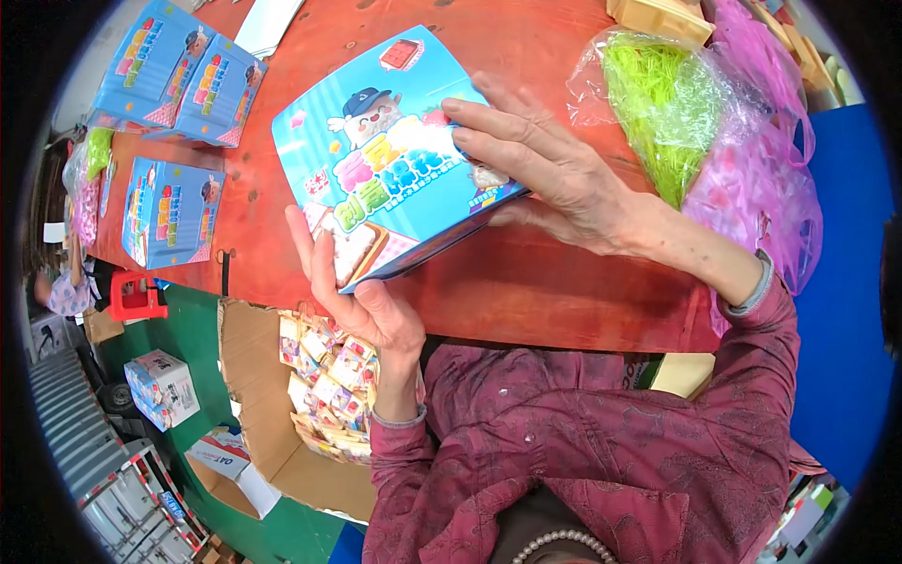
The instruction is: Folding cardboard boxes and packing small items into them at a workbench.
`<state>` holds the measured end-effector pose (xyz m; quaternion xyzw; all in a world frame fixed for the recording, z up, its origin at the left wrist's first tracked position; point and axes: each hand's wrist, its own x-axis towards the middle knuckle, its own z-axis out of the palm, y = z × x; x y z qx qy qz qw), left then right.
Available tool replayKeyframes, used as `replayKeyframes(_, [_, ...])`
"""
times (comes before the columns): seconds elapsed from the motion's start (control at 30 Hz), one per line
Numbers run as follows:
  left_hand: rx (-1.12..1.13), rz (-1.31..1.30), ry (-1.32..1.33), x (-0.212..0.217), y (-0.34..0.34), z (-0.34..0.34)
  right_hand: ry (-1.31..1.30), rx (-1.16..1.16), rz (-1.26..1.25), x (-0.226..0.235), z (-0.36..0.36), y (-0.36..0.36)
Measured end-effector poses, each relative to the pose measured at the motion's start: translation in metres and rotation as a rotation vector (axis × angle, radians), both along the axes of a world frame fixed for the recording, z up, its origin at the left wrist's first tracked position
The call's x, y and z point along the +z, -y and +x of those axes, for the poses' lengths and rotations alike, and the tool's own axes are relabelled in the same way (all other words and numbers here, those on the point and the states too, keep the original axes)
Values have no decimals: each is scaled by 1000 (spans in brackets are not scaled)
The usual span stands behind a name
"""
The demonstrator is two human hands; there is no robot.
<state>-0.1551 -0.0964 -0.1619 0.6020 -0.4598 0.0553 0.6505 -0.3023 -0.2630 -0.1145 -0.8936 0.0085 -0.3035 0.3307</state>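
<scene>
A light-blue printed cardboard box (399,89) with a cartoon animal and colourful lettering is held tilted above the red table (573,301). My left hand (371,315) supports its lower left corner, with the thumb and fingers around the edge. At the box's right side my right hand (564,179) grips it, its fingers lying over the printed face and the thumb below at the edge. The underside and the contents of the box are hidden. Below my left hand stands an open brown carton (254,376) with many small wrapped snack packets (334,385) inside.
Several similar blue boxes (174,211) stand at the table's left. On the right lie a clear bag of bright green shreds (648,103) and a pink plastic bag (752,211). A red stool (136,293) and more cartons (225,461) are on the green floor. Another person (70,293) is far left.
</scene>
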Motion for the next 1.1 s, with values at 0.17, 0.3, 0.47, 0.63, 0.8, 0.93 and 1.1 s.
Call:
replayKeyframes(0.17, [-6,-47,-20,-3,1,1,-102,-20,-269,6,-2,8])
replayKeyframes(0.3, [-11,-87,-48,-3,3,-1,7,58,-216,-4,4,14])
replayKeyframes(0.47, [-4,-68,-42,-3,2,0,53,87,-97,-5,2,12])
replayKeyframes(0.63, [3,-49,-81,-2,1,-4,29,90,-119,-10,-7,15])
replayKeyframes(0.8, [23,-70,-128,1,6,-7,54,116,-130,-15,-5,14])
replayKeyframes(0.93, [40,-79,-163,0,9,-10,85,105,-112,-22,-5,13])
replayKeyframes(1.1, [35,-70,-169,1,9,-10,116,69,-73,-30,-2,6])
